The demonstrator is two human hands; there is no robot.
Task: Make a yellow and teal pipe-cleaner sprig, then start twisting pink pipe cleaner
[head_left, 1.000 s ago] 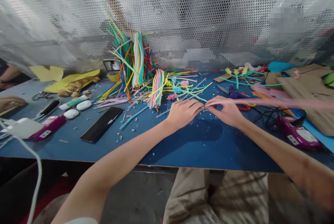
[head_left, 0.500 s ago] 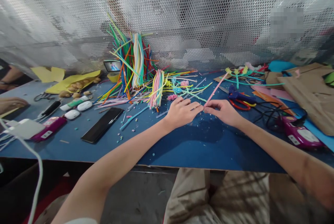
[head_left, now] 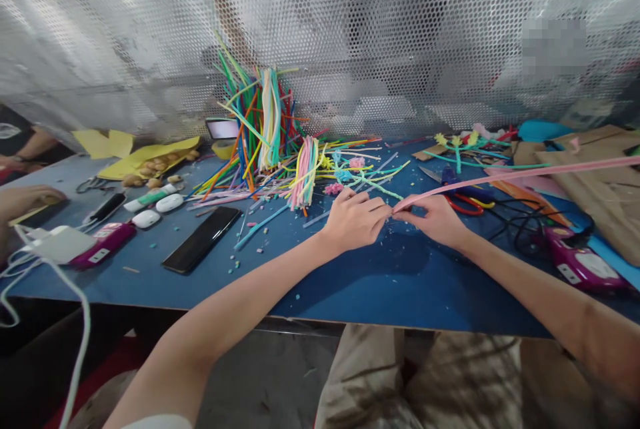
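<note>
While our right hand (head_left: 433, 217) is pinching a fuzzy pink stem (head_left: 480, 182) right of the glossy phone (head_left: 203, 240), our left hand (head_left: 356, 219) is resting curled at its end, grip hidden; beyond the phone, pastel stems (head_left: 305, 174) are lying bundled and, farther, perforated metal (head_left: 380, 36) is standing.

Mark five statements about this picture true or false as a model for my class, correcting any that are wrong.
1. The right hand holds a pink pipe cleaner. True.
2. The phone lies to the right of both hands. False: the black phone lies to their left.
3. The tabletop is red. False: the tabletop is blue.
4. The left hand is close to the right hand. True.
5. A perforated screen rises behind the tabletop. True.
</note>
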